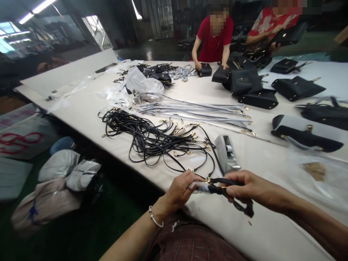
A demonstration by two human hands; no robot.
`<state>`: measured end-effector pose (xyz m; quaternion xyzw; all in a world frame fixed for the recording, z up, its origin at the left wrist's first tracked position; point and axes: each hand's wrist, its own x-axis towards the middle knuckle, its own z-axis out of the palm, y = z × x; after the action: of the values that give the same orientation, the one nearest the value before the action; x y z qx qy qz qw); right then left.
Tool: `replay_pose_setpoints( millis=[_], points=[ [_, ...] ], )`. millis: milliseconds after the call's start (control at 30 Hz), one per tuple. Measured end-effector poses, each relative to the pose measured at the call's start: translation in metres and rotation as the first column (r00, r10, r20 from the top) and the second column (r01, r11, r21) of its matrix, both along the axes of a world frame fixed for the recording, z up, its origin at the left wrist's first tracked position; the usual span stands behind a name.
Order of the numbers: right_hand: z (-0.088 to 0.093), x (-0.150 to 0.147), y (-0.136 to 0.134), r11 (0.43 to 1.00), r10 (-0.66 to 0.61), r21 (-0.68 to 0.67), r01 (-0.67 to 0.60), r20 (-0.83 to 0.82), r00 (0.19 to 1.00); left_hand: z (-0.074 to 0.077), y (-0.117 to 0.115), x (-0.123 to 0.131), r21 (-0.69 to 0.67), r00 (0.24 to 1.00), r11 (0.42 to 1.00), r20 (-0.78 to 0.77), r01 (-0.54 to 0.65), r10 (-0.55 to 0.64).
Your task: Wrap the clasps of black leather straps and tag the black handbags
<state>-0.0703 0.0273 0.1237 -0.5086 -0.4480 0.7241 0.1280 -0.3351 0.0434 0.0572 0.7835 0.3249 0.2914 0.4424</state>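
Black strap: lies at the near edge of the cream table, stretched between both hands, with its gold clasp exposed at the centre.
Left hand: fingers close narrowly around the end in clear plastic wrap, seemingly to steady it.
Right hand: thumb and fingers pinch the strap just beside the clasp, seemingly keeping it taut.
Near pile: tangled black cords with gold clips lie within easy reach, left of a grey tape dispenser.
Far side: grey straps lie beyond; a co-worker's hands touch a small black handbag.
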Motion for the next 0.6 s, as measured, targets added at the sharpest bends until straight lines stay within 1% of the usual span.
replay_pose_setpoints(
  millis=[33,67,100,133,167,200,233,267,300,333,367,400,433,467,500,533,567,600],
  points=[
    [-0.002,0.004,0.000,1.000,-0.021,0.007,0.021,0.013,1.000,-0.002,-0.006,-0.001,0.154,0.998,0.987,-0.041,-0.038,0.045],
    [-0.005,0.007,0.001,0.999,-0.045,0.010,0.045,0.032,0.998,-0.003,-0.012,-0.003,0.286,0.992,0.956,-0.083,-0.066,0.094],
    [-0.007,0.009,0.002,0.998,-0.061,0.005,0.061,0.048,0.997,-0.005,-0.017,-0.004,0.393,0.983,0.916,-0.121,-0.083,0.141],
    [-0.011,0.011,0.003,0.998,-0.066,-0.010,0.066,0.054,0.996,-0.006,-0.023,-0.004,0.471,0.972,0.877,-0.149,-0.093,0.183],
    [-0.014,0.012,0.003,0.997,-0.069,-0.032,0.071,0.051,0.996,-0.007,-0.027,-0.003,0.514,0.962,0.852,-0.165,-0.104,0.217],
    [-0.017,0.011,0.002,0.996,-0.069,-0.051,0.071,0.039,0.997,-0.007,-0.031,-0.002,0.519,0.955,0.846,-0.167,-0.124,0.243],
    [-0.019,0.010,0.001,0.996,-0.068,-0.065,0.069,0.017,0.998,-0.007,-0.034,0.000,0.487,0.952,0.860,-0.163,-0.151,0.259],
    [-0.021,0.008,0.000,0.995,-0.069,-0.070,0.068,-0.007,0.998,-0.005,-0.036,0.003,0.417,0.951,0.891,-0.159,-0.179,0.265],
    [-0.022,0.005,-0.003,0.996,-0.069,-0.064,0.068,-0.023,0.997,-0.004,-0.037,0.005,0.301,0.954,0.932,-0.155,-0.200,0.255],
    [-0.022,0.002,-0.006,0.997,-0.061,-0.042,0.060,-0.021,0.998,-0.001,-0.038,0.007,0.142,0.962,0.968,-0.148,-0.207,0.228],
    [-0.021,-0.001,-0.009,0.999,-0.041,0.010,0.041,-0.001,0.999,0.001,-0.039,0.008,-0.054,0.975,0.980,-0.127,-0.190,0.182],
    [-0.018,-0.004,-0.013,0.995,-0.009,0.095,0.006,0.036,0.999,0.004,-0.039,0.008,-0.261,0.989,0.955,-0.085,-0.141,0.123],
    [-0.015,-0.007,-0.017,0.977,0.028,0.210,-0.047,0.094,0.995,0.006,-0.040,0.008,-0.447,0.998,0.892,-0.018,-0.066,0.065],
    [-0.010,-0.010,-0.021,0.934,0.066,0.337,-0.118,0.162,0.985,0.008,-0.040,0.007,-0.589,0.998,0.808,0.066,0.024,0.019],
    [-0.005,-0.013,-0.025,0.866,0.098,0.460,-0.196,0.230,0.968,0.010,-0.040,0.006,-0.680,0.989,0.725,0.148,0.109,-0.010],
    [0.000,-0.017,-0.029,0.786,0.114,0.559,-0.263,0.287,0.951,0.011,-0.041,0.005,-0.728,0.977,0.663,0.211,0.175,-0.025],
    [0.005,-0.021,-0.032,0.720,0.119,0.620,-0.311,0.331,0.936,0.012,-0.043,0.004,-0.749,0.968,0.628,0.248,0.211,-0.030],
    [0.009,-0.027,-0.036,0.692,0.111,0.641,-0.332,0.360,0.926,0.013,-0.045,0.004,-0.752,0.966,0.621,0.258,0.219,-0.028]
  ],
)
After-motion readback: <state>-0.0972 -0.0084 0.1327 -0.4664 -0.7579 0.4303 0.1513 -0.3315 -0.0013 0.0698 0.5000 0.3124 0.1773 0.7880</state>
